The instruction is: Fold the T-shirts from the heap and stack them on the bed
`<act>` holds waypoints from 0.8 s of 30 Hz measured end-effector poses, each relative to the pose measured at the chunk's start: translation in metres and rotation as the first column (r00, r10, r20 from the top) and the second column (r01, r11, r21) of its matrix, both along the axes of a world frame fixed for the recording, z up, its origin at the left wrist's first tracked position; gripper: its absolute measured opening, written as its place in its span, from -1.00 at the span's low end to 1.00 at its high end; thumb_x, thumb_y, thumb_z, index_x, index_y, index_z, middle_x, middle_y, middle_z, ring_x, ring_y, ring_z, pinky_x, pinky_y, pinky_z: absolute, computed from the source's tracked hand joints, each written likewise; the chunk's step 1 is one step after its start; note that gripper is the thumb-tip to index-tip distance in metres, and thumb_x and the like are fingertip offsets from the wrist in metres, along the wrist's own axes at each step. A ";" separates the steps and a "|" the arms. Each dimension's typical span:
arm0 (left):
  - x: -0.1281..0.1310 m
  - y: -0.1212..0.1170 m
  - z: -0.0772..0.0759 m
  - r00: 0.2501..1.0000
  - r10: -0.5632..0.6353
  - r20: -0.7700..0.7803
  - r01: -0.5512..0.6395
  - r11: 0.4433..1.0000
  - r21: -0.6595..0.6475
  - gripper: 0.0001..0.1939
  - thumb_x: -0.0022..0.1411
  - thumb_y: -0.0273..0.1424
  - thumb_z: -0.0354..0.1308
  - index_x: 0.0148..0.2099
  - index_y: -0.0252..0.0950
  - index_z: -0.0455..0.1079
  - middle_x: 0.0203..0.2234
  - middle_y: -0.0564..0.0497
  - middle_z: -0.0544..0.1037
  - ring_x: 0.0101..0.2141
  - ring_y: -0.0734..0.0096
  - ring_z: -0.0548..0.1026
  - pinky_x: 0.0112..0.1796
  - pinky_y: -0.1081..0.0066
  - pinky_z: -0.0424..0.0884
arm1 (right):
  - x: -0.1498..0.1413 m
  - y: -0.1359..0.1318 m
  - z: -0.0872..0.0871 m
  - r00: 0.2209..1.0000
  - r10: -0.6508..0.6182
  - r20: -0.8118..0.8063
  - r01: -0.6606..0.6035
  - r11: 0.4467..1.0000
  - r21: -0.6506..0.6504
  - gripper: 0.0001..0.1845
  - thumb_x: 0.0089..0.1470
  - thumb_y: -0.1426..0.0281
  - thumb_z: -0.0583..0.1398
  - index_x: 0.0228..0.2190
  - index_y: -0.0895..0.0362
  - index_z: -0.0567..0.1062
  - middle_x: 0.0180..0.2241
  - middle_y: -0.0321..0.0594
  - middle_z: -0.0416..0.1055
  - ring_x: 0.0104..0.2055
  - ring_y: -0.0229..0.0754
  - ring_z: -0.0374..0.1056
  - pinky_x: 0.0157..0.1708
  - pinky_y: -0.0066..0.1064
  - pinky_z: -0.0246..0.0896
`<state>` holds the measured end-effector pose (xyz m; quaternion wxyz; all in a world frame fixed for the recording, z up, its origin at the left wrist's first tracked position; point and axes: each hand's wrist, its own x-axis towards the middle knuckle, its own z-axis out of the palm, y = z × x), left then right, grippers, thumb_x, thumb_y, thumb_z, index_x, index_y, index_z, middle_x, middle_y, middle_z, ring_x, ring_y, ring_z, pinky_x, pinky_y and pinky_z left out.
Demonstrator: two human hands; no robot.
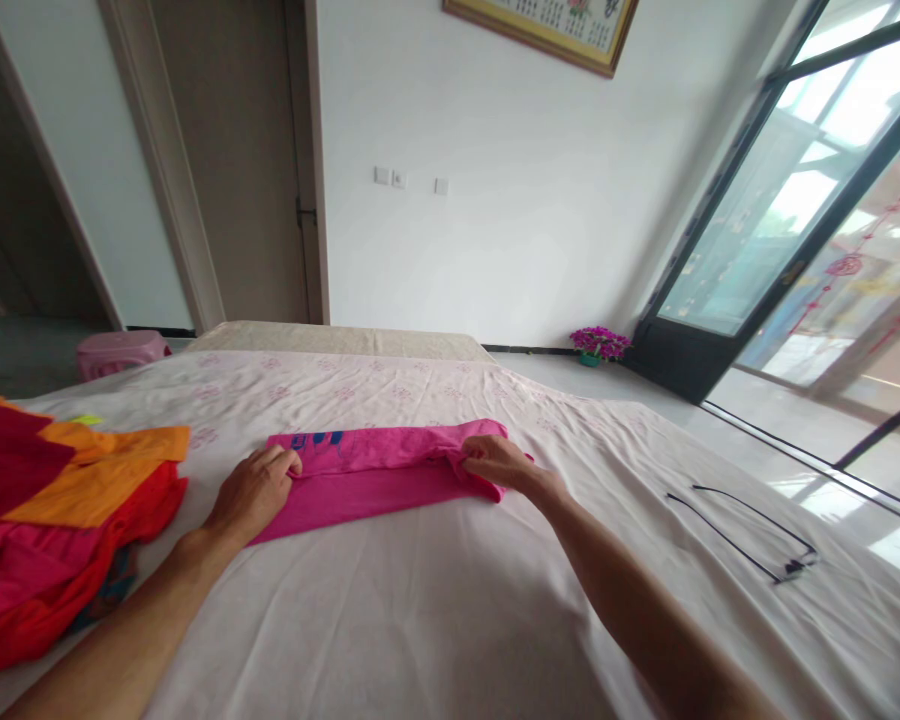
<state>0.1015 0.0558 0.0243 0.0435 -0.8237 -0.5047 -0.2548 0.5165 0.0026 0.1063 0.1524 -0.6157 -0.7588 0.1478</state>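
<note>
A pink garment (379,475) lies folded into a long strip on a pale sheet-covered bed (435,610). My left hand (253,492) rests on its left end with fingers curled over the folded edge. My right hand (499,462) pinches the cloth at the right end. A blue print shows on the garment near the left hand.
A pile of red, orange and pink clothes (52,510) lies at the left edge of the bed. A thin black wire hanger (750,535) rests on the sheet to the right. A pink stool (120,352), a doorway and a glass sliding door (787,220) lie beyond.
</note>
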 end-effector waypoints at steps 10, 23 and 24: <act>0.001 -0.001 0.000 0.999 0.011 -0.034 -0.011 1.000 0.018 -0.77 0.16 -0.58 -0.05 -0.33 -0.19 0.37 -0.37 -0.01 0.49 -0.26 0.25 0.45 -0.15 0.30 0.32 | 0.015 -0.009 -0.009 0.905 -0.411 0.109 0.397 0.909 0.129 -0.65 0.23 0.29 0.02 -0.12 0.13 0.53 -0.15 -0.05 0.55 -0.21 -0.07 0.45 -0.31 -0.38 0.16; 0.000 -0.002 0.000 0.999 0.014 -0.048 -0.013 1.000 0.021 -0.77 0.16 -0.58 -0.06 -0.31 -0.20 0.36 -0.35 0.01 0.49 -0.24 0.29 0.46 -0.17 0.33 0.31 | 0.044 0.013 -0.023 0.874 -0.483 -0.046 0.478 0.840 0.258 -0.48 0.12 0.47 0.04 0.11 0.09 0.43 -0.22 -0.18 0.56 -0.24 -0.19 0.44 -0.29 -0.45 0.19; 0.001 -0.003 0.000 0.998 0.017 -0.059 -0.016 0.999 0.028 -0.78 0.16 -0.58 -0.06 -0.31 -0.20 0.36 -0.35 0.01 0.49 -0.24 0.29 0.45 -0.17 0.33 0.31 | 0.048 0.014 -0.025 0.882 -0.469 -0.040 0.462 0.847 0.263 -0.50 0.11 0.48 0.05 0.09 0.10 0.46 -0.22 -0.18 0.56 -0.23 -0.19 0.44 -0.27 -0.45 0.19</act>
